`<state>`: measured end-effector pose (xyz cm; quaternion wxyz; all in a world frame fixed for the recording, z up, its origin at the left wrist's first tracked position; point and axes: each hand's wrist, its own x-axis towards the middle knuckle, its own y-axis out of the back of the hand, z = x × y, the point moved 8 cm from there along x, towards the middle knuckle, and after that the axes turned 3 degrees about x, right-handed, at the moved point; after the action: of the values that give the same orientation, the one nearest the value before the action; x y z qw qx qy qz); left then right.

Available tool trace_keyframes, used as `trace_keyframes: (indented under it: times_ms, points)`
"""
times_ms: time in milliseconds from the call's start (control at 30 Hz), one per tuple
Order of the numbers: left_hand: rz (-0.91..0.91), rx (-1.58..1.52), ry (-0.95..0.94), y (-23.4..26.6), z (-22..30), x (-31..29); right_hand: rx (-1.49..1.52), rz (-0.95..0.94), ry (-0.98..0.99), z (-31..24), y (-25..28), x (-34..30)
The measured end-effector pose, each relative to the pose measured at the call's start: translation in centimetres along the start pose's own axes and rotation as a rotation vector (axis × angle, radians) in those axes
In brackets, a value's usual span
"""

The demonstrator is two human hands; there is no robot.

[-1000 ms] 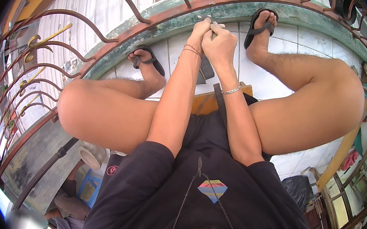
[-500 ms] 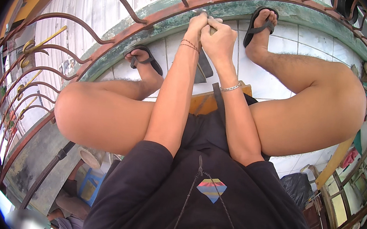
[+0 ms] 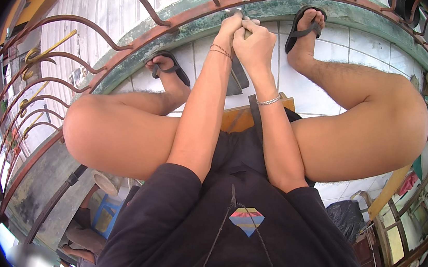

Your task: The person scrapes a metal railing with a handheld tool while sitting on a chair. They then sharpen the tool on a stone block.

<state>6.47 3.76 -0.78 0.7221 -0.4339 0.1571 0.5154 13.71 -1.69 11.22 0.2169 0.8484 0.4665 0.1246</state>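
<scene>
Both my arms reach forward, and the hands meet close to the low green kerb. My left hand is closed, with a small grey piece showing at its fingertips; its kind is too small to make out. Right beside it, my right hand is closed too, its thumb and fingers pressed together against the left fingers. Whatever lies inside its grip is hidden. Beneath the wrists, a dark grey flat piece shows between my forearms, partly covered by them. Closer to me sits an orange-brown wooden board.
A rusty red curved railing runs along the green kerb. My sandalled feet rest on white tiles. A black plastic bag lies at the right. Another person's arm and a blue stool show lower left.
My hands stay together in nearly the same place, with only a slight shift. At lower left, the other person's arm has moved.
</scene>
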Motion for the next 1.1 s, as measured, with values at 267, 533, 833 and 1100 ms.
trace_keyframes:
  times_ms: [267,533,833,1100]
  points:
    - [-0.011,-0.067,0.002,-1.2,-0.4,-1.5,-0.011,0.002,0.034,0.0,0.7,-0.2]
    - [0.043,-0.038,-0.012,-0.4,-0.6,-0.6,0.015,0.015,0.043,-0.7,0.8,0.3]
    - [0.095,0.055,0.059,0.8,-1.6,0.5,-0.014,-0.008,0.01,0.0,0.0,-0.7]
    - [0.031,-0.047,0.049,0.8,-2.2,0.1,-0.03,0.005,0.007,0.0,0.2,-0.8]
